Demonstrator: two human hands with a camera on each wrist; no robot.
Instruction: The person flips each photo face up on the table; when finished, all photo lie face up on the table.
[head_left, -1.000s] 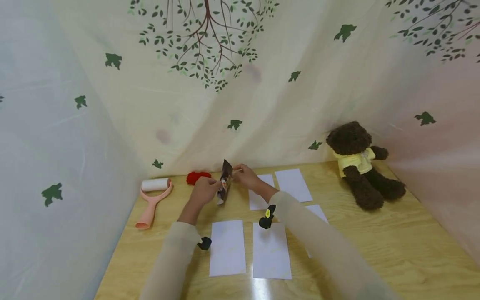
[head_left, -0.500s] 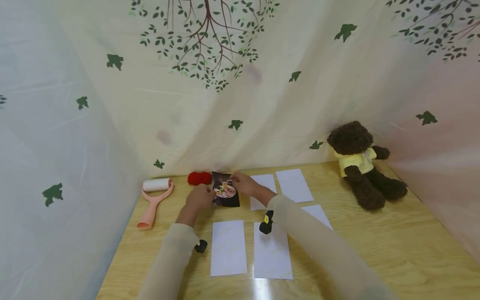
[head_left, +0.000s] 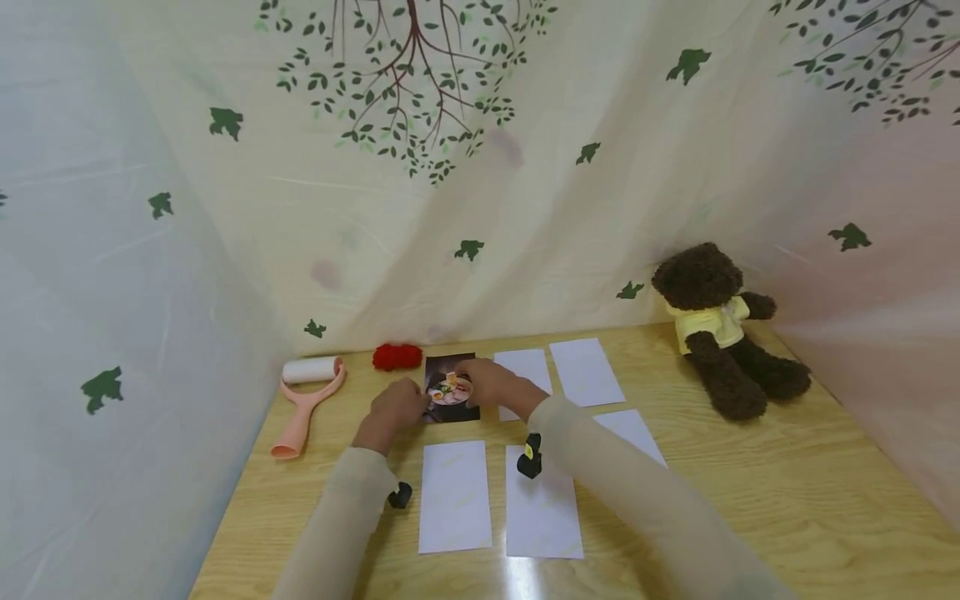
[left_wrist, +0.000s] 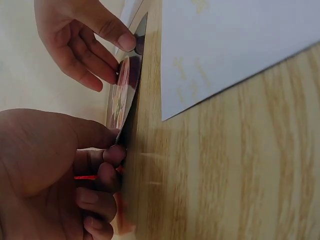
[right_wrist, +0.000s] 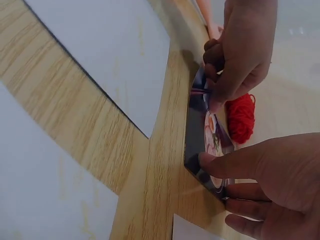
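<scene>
Pinching glossy rectangular photo [head_left: 448, 390], fluffy yarn [head_left: 397, 357] nearby

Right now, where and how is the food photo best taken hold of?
Probably its left and right edges, coming in low from either side to pinch: the food photo is a thin, face-up sheet with nothing raised to grip.

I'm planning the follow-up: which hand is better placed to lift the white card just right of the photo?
Probably the right hand: it's at the right side of the photo, beside that white card; the left hand pinches the opposite side.
</scene>
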